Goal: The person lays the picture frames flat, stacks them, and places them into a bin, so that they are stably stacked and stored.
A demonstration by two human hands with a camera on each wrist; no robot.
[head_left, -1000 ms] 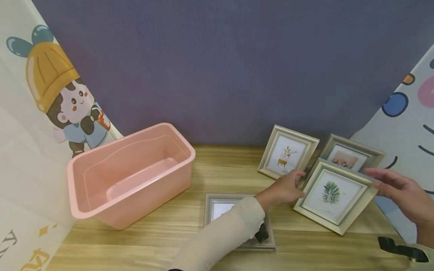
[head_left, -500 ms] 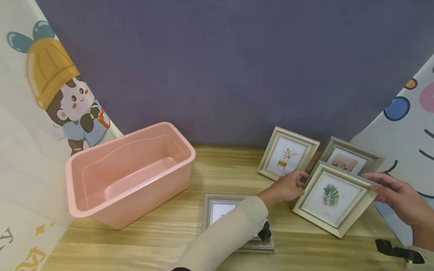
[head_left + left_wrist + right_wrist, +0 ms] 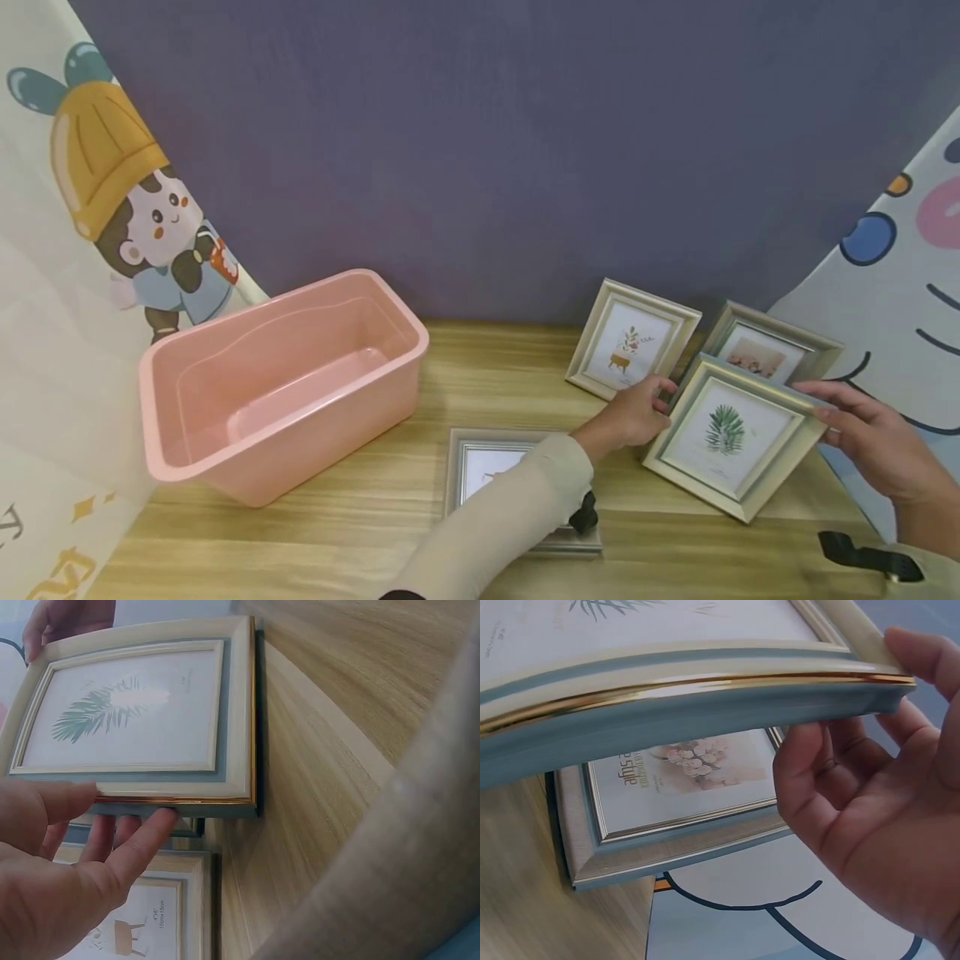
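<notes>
Leftward, pink tub (image 3: pixel 330 433): well apart from the frames.
Left hand (image 3: pixel 633 415): fingers (image 3: pixel 142 847) pinching the palm-leaf frame (image 3: pixel 723 429) by its left edge.
Palm-leaf frame: between our hands, tilted before the flower-photo frame (image 3: pixel 756 357); swinging carelessly, we might topple that.
Right hand (image 3: pixel 873 437): pinching its upper-right corner; uneven grip could slip.

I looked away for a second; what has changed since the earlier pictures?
Nothing clearly moved, beyond a slight shift of the head view. The left hand and right hand still hold the leaf-print frame by its edges; pink tub and other frames stay put.
</notes>
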